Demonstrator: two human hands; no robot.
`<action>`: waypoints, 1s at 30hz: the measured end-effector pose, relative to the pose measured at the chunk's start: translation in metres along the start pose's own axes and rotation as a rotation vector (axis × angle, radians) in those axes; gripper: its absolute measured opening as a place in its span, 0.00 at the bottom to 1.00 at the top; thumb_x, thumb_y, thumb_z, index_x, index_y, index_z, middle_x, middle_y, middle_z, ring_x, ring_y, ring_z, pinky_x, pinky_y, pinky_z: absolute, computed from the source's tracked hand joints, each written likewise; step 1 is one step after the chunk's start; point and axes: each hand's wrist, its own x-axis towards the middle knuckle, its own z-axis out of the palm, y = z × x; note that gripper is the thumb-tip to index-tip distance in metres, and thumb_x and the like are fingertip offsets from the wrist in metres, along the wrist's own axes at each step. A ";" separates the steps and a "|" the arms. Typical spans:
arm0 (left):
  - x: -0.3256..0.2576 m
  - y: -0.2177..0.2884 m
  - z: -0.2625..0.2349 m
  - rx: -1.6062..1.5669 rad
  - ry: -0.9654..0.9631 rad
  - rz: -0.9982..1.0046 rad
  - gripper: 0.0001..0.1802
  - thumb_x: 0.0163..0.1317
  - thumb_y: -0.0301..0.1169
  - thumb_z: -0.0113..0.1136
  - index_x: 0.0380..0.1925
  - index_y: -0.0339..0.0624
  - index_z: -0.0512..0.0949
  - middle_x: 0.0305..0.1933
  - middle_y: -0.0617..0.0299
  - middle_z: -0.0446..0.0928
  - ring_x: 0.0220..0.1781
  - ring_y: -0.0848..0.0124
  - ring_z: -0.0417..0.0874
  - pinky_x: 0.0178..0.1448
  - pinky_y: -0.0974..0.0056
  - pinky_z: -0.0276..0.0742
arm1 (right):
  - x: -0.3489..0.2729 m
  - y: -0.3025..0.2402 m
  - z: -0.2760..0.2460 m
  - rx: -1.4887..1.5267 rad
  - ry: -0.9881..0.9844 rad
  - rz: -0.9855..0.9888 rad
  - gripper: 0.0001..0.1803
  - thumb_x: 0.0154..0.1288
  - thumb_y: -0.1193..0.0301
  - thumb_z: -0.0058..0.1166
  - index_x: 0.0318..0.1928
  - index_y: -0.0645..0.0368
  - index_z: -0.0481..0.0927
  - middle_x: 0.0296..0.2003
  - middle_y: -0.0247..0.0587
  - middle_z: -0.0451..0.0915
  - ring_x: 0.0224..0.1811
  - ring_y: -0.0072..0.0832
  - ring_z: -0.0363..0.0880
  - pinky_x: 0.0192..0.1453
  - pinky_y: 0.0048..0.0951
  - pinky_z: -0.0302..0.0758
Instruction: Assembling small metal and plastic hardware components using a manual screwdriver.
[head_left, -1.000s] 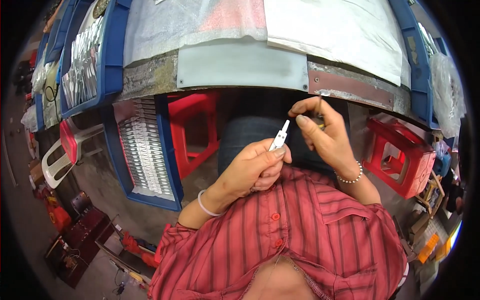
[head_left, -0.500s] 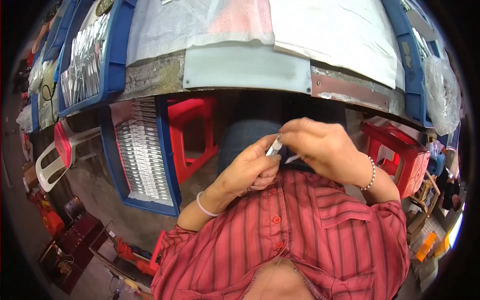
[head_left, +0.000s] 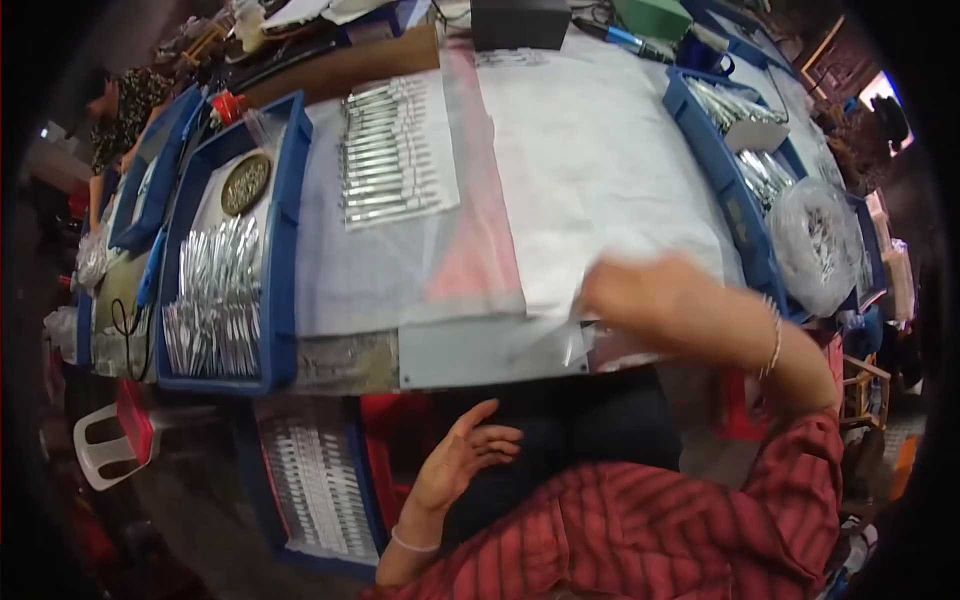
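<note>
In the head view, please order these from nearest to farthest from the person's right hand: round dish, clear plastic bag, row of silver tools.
From the right hand:
1. Clear plastic bag, to its right.
2. Row of silver tools, to its left.
3. Round dish, farther left, in a blue tray.

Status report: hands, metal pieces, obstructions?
Left hand open, empty. Right hand blurred, grip unclear. Metal pieces lined up ahead. White cloth partly hidden by right hand.

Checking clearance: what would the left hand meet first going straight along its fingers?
Probably the table edge: the open left hand points right and slightly up in the picture, across the dark trousers. Depth is unclear, so the trousers could come first.
</note>
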 end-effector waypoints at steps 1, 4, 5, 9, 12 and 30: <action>0.002 -0.005 -0.007 0.004 -0.021 0.011 0.40 0.67 0.52 0.49 0.70 0.40 0.50 0.57 0.39 0.70 0.55 0.54 0.75 0.57 0.53 0.71 | 0.012 0.026 -0.014 -0.122 0.131 0.100 0.09 0.58 0.75 0.55 0.41 0.57 0.75 0.34 0.44 0.75 0.33 0.42 0.77 0.35 0.37 0.75; 0.020 -0.038 -0.018 1.531 0.359 0.073 0.45 0.60 0.57 0.53 0.66 0.34 0.56 0.51 0.35 0.71 0.52 0.40 0.72 0.59 0.41 0.65 | 0.055 0.114 -0.043 -0.110 0.392 0.180 0.06 0.56 0.79 0.55 0.35 0.66 0.75 0.31 0.49 0.77 0.34 0.47 0.75 0.38 0.35 0.73; 0.029 -0.052 -0.019 1.694 0.353 -0.079 0.46 0.58 0.58 0.55 0.65 0.32 0.58 0.49 0.33 0.70 0.50 0.36 0.71 0.60 0.37 0.63 | 0.071 0.145 -0.045 -0.155 0.424 0.227 0.06 0.55 0.80 0.55 0.35 0.66 0.75 0.29 0.50 0.77 0.33 0.47 0.75 0.38 0.36 0.72; 0.053 -0.063 -0.025 1.746 0.365 -0.088 0.50 0.54 0.61 0.56 0.64 0.30 0.58 0.60 0.28 0.62 0.61 0.37 0.65 0.64 0.36 0.59 | 0.120 0.239 -0.034 -0.285 0.432 0.333 0.07 0.54 0.78 0.56 0.35 0.66 0.75 0.29 0.52 0.77 0.35 0.49 0.76 0.41 0.40 0.71; 0.068 -0.055 -0.030 1.610 0.343 0.052 0.48 0.52 0.61 0.58 0.59 0.29 0.64 0.61 0.34 0.64 0.61 0.41 0.66 0.65 0.44 0.62 | 0.145 0.285 -0.020 -0.311 0.456 0.376 0.09 0.53 0.77 0.56 0.37 0.65 0.76 0.33 0.53 0.78 0.39 0.49 0.76 0.44 0.43 0.72; 0.108 0.014 -0.004 1.288 0.000 0.087 0.20 0.63 0.44 0.53 0.46 0.42 0.79 0.46 0.50 0.79 0.48 0.54 0.78 0.52 0.55 0.73 | 0.175 0.332 0.000 -0.275 0.482 0.439 0.10 0.57 0.73 0.57 0.39 0.64 0.77 0.37 0.49 0.75 0.41 0.46 0.75 0.47 0.39 0.73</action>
